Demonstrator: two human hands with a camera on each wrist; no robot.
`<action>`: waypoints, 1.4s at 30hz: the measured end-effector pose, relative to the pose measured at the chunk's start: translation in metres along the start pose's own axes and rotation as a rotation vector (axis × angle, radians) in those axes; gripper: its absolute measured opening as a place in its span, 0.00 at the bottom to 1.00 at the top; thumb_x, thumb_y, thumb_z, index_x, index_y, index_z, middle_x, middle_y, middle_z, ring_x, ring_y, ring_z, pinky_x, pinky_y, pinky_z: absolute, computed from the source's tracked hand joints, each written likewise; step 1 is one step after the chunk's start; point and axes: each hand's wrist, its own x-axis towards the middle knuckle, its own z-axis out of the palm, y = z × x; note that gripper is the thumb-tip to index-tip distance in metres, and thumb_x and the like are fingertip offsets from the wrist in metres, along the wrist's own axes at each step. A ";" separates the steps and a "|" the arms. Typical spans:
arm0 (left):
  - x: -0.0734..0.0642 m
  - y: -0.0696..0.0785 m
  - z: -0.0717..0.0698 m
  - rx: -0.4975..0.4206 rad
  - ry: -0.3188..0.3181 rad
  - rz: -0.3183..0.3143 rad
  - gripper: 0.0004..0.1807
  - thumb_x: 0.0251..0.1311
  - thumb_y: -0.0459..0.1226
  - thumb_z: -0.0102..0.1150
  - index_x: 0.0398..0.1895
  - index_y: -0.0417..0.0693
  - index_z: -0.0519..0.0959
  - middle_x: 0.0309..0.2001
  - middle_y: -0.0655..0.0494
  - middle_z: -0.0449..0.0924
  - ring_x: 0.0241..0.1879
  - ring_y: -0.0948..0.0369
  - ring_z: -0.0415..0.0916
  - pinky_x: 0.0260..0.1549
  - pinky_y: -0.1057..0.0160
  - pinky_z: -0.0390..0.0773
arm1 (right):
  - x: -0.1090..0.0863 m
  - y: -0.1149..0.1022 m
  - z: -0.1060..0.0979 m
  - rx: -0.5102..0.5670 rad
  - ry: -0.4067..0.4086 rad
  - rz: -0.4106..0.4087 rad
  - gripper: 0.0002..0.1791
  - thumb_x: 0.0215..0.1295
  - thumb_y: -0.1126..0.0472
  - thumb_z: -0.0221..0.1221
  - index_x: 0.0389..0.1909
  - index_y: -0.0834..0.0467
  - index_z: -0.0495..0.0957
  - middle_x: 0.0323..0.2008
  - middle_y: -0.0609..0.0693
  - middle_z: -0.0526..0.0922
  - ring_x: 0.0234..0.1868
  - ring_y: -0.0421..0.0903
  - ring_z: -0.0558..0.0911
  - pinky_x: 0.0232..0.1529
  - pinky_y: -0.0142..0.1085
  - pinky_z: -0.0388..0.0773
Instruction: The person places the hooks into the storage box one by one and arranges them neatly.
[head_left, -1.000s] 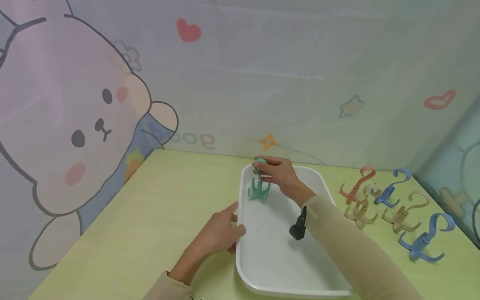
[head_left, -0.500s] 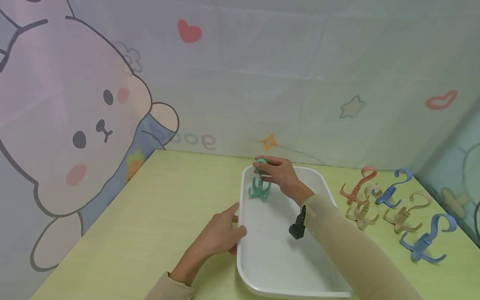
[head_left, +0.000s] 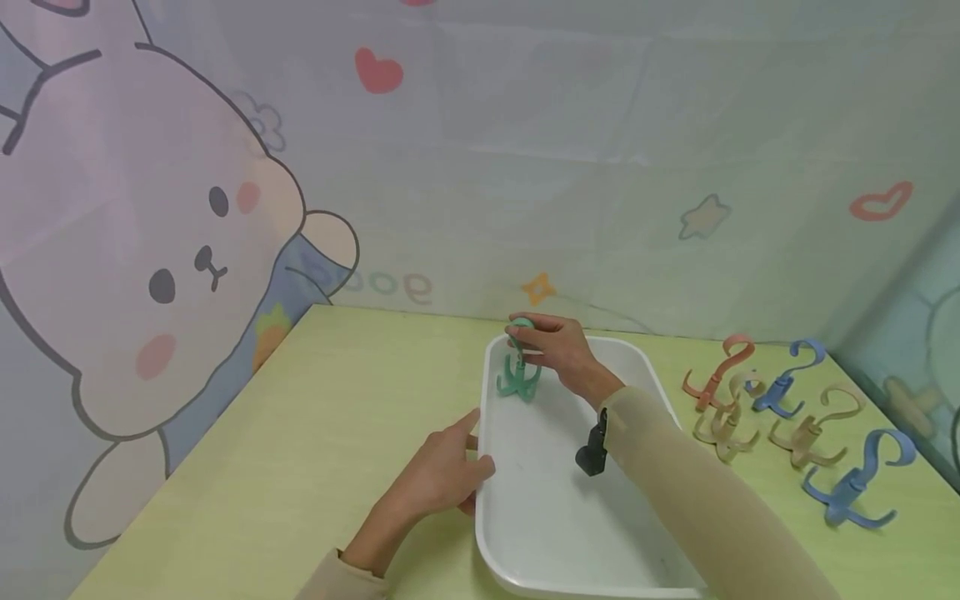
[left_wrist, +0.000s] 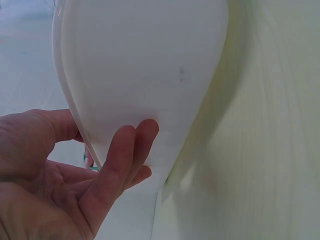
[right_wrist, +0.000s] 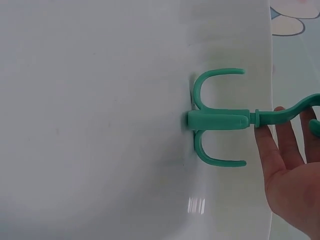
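A green multi-prong hanging hook (head_left: 519, 379) stands upright in the far left corner of a white tray (head_left: 555, 517). My right hand (head_left: 558, 346) holds it by its curved top. The right wrist view shows the hook's prongs (right_wrist: 220, 120) against the tray floor, with fingers (right_wrist: 290, 150) along its stem. My left hand (head_left: 442, 467) grips the tray's left side, thumb over the rim. In the left wrist view, fingers (left_wrist: 117, 160) of that hand lie against the tray's outer wall (left_wrist: 145, 60).
Right of the tray, several more hooks stand on the pale green table (head_left: 337, 375): a red hook (head_left: 716, 375), a blue hook (head_left: 783, 379), beige hooks including one beige hook (head_left: 808, 433), and a nearer blue hook (head_left: 851, 487). A printed cloth (head_left: 525, 167) hangs behind.
The head view has tilted up very slightly. Both hands, the green hook and the tray otherwise keep their places.
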 end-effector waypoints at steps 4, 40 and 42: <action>0.001 0.000 0.000 0.006 0.002 0.005 0.39 0.67 0.31 0.53 0.83 0.46 0.59 0.59 0.27 0.81 0.28 0.51 0.90 0.20 0.56 0.89 | 0.001 0.002 -0.001 0.000 -0.006 -0.008 0.27 0.69 0.53 0.70 0.66 0.57 0.82 0.56 0.52 0.89 0.53 0.47 0.90 0.63 0.47 0.86; 0.001 -0.002 0.003 0.004 0.014 -0.014 0.40 0.65 0.31 0.53 0.82 0.45 0.59 0.59 0.26 0.80 0.26 0.53 0.89 0.20 0.55 0.89 | -0.013 -0.015 -0.023 0.009 -0.067 -0.040 0.29 0.74 0.55 0.64 0.72 0.60 0.75 0.69 0.60 0.79 0.71 0.58 0.78 0.71 0.50 0.79; 0.001 -0.001 0.004 0.006 0.014 -0.013 0.40 0.65 0.30 0.53 0.82 0.45 0.59 0.59 0.26 0.80 0.26 0.52 0.89 0.20 0.55 0.89 | -0.014 -0.018 -0.027 0.003 -0.051 -0.047 0.28 0.74 0.55 0.65 0.71 0.59 0.76 0.68 0.60 0.80 0.71 0.58 0.79 0.71 0.50 0.79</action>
